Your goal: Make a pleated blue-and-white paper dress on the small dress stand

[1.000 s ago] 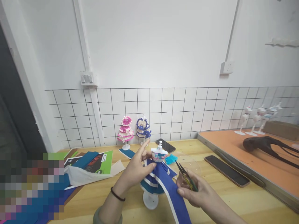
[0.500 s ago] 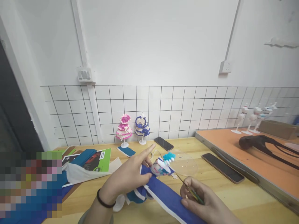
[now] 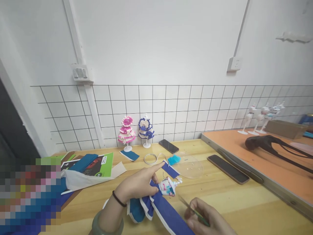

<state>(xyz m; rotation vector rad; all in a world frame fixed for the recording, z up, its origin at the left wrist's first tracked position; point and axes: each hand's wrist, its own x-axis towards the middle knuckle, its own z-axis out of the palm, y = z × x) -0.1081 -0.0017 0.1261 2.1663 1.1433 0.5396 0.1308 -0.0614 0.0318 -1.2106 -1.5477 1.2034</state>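
My left hand (image 3: 138, 186) grips a small doll mannequin (image 3: 167, 187) tipped on its side, index finger stretched out over it. The mannequin wears a blue paper skirt with white trim (image 3: 144, 209), and a long blue strip with a white edge (image 3: 168, 217) runs from it toward me. My right hand (image 3: 207, 220) is closed round thin green-handled scissors (image 3: 193, 210), their tips pointing at the mannequin's top.
On the wooden table: two finished paper-dress mannequins (image 3: 127, 132) by the tiled wall, a tape ring (image 3: 150, 158), two phones (image 3: 168, 146), a clear plastic disc (image 3: 189, 166), a green booklet (image 3: 97, 164). An orange board (image 3: 256, 153) with more mannequins lies to the right.
The mannequin has gone from upright to lying on its side, lowered toward the table under my left hand. My right hand with the scissors dropped lower and nearer to me.
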